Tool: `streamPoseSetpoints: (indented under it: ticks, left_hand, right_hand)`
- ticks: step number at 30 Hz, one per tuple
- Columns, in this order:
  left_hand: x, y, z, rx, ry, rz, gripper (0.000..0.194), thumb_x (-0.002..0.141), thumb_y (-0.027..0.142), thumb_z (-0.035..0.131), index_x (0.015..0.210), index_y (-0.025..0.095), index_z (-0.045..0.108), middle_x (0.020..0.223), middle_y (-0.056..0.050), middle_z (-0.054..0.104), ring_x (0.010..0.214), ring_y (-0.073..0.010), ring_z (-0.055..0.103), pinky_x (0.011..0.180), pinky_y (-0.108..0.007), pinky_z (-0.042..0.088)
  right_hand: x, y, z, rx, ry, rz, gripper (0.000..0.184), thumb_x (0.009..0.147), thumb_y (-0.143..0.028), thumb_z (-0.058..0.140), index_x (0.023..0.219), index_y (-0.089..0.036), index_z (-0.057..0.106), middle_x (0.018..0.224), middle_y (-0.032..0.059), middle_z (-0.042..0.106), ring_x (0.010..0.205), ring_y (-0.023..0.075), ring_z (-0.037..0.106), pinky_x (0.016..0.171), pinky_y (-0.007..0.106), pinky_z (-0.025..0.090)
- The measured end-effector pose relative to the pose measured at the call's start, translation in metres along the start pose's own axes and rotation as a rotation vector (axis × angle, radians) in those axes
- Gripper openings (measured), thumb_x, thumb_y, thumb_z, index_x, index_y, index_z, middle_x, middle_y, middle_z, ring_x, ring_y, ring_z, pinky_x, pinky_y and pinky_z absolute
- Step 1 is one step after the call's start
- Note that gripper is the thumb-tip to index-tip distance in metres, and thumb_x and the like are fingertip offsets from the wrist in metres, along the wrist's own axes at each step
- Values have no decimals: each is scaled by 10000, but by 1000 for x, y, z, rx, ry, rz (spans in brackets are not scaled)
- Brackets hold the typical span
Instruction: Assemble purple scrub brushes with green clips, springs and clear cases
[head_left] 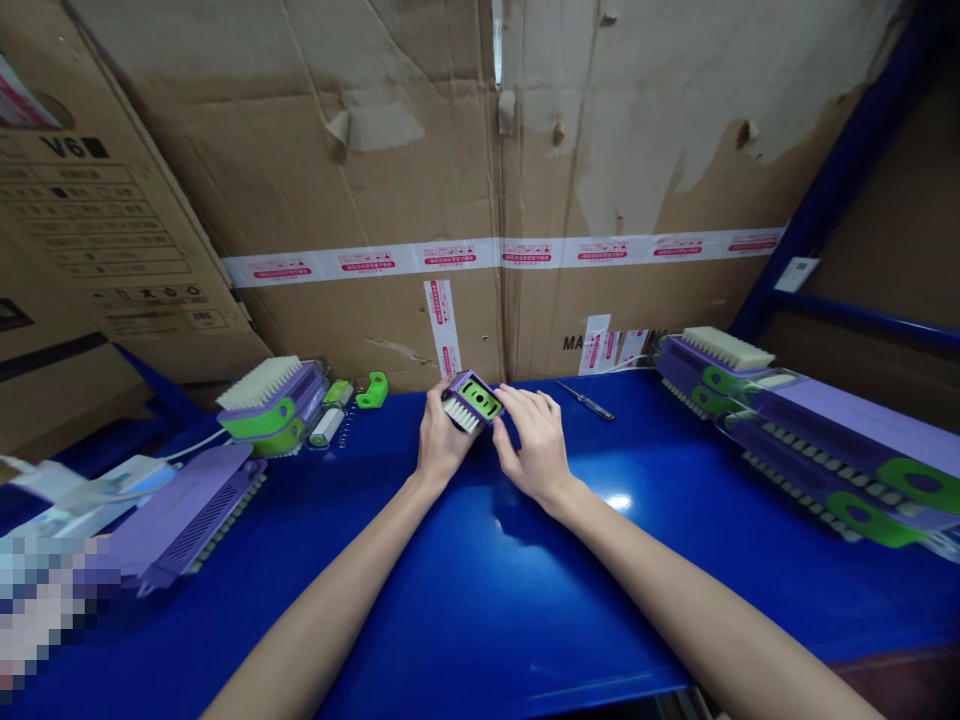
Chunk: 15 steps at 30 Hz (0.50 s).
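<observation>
Brush (475, 400) sits in left fingers (434, 408), right fingers (528, 404) at its edge.

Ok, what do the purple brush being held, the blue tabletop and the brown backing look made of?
Purple brush: probably smooth moulded plastic, given its crisp edges; white bristles perhaps synthetic.
Blue tabletop: hard, glossy, perhaps painted metal, judging by its glare.
Brown backing: dull cardboard, with creases and torn surface paper.

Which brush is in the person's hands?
The brush in the middle: the left hand holds it, and the right hand touches it. The other brushes are off to the left and right.
</observation>
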<state>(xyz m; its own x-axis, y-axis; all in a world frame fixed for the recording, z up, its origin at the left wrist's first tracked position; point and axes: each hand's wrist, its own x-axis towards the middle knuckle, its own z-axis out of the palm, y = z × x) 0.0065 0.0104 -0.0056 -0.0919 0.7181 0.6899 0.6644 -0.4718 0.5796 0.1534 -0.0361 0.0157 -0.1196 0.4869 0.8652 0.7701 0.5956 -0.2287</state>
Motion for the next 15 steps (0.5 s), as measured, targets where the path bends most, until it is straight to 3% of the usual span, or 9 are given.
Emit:
streamPoseSetpoints:
  ticks: [6,15]
  left_hand:
    - [1,1,-2,4,-6,-55,705,588,214,773,1180,201,390,1166,-113,611,1056,-250,615,852,-349,521]
    - [-2,-3,1,80,-4,101,580,699,219,676,1198,191,381,1248,-141,542,1182,-266,527,969,-417,460]
  right_hand:
    - [-1,1,2,-18,-7,-38,289,875,-263,507,1141,-192,594,1184,101,636,1079,214,561,998,427,336]
    - [0,1,2,-58,-13,-38,211,873,-276,521,1036,-215,640,1173,90,639,1068,217,559,982,429,341]
